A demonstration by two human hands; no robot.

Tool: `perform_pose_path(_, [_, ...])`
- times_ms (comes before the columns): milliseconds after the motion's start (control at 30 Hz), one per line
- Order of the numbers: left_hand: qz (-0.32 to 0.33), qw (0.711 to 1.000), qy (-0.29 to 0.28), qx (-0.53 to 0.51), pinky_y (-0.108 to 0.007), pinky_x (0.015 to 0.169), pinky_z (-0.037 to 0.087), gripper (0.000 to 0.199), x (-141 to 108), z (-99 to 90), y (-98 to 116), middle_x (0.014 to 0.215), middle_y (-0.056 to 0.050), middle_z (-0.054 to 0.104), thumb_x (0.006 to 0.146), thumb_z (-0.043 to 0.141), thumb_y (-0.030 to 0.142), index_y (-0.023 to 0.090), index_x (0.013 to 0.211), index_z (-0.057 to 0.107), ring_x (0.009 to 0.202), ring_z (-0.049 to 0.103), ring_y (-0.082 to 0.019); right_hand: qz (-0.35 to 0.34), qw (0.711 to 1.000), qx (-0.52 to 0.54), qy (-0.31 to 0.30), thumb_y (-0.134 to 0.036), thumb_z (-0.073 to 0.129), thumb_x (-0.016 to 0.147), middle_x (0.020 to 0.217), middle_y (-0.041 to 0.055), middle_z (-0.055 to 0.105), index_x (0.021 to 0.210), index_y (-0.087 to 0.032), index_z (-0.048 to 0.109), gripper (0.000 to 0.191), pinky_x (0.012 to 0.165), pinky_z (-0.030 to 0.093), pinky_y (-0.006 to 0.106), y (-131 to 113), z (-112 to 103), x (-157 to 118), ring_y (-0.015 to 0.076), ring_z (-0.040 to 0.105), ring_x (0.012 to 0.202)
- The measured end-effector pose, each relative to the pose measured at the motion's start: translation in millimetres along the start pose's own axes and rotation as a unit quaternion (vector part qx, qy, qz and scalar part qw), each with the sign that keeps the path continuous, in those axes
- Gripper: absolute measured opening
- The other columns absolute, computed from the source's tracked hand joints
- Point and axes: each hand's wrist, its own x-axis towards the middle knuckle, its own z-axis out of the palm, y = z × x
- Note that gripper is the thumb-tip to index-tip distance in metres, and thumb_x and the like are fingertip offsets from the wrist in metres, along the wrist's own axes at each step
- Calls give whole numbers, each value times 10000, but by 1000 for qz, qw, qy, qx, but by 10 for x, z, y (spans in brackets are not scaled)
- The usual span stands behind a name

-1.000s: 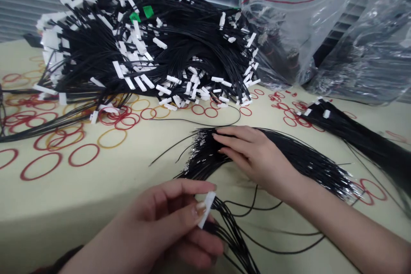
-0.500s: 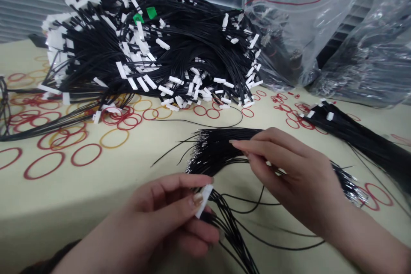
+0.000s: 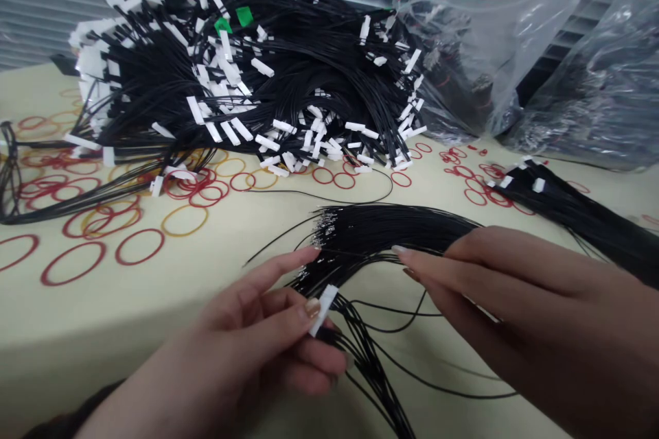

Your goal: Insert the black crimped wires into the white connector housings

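Note:
My left hand (image 3: 257,329) is shut on a white plastic connector (image 3: 323,310) between thumb and fingers, with thin black wires (image 3: 368,357) trailing down from it. A loose bundle of black wires with bare metal tips (image 3: 381,230) arcs across the table just above my hands. My right hand (image 3: 515,295) lies at that bundle's right part, its fingertips on the wires and its fingers slightly apart. The hand hides the bundle's far end. Behind them rises a large heap of black wires with white connectors (image 3: 257,82).
Red and tan rubber bands (image 3: 184,223) lie scattered over the pale yellow tabletop (image 3: 103,329). Another wire bundle with white connectors (image 3: 571,209) lies at the right. Clear plastic bags (image 3: 478,34) holding dark contents stand at the back right, before window blinds (image 3: 56,0).
My right hand has slid rightward and toward me along the bundle, covering its far end. My left hand still holds the connector and has risen slightly.

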Motion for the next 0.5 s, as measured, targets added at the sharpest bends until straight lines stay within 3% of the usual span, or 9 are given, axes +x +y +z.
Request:
perform_pose_path(167, [11,1000,-4,-1,-156,504,492,557,18,-30,-28,711,-3,673,678,691,165,292,1188,506,594,644,-129,9,999,-11,29,-260,508,822,710,-18,554,907,-216,618,145,486,343,232,-16,-1,17,58,470,557])
perform_pose_path(367, [13,999,-32,-16,-162,515,500,498,28,-16,-23,688,-2,683,658,709,169,271,1125,570,592,650,-133,-12,1000,16,-24,-222,480,834,698,-13,550,863,-206,608,133,518,370,234,-70,22,-2,77,486,592])
perform_pose_path(500, [5,998,-57,-13,-154,522,503,358,6,-12,-17,656,-13,699,650,717,188,242,999,655,575,656,-127,-26,999,19,-2,-217,478,836,669,-24,549,890,-197,603,137,490,360,206,-141,42,-12,57,457,547])
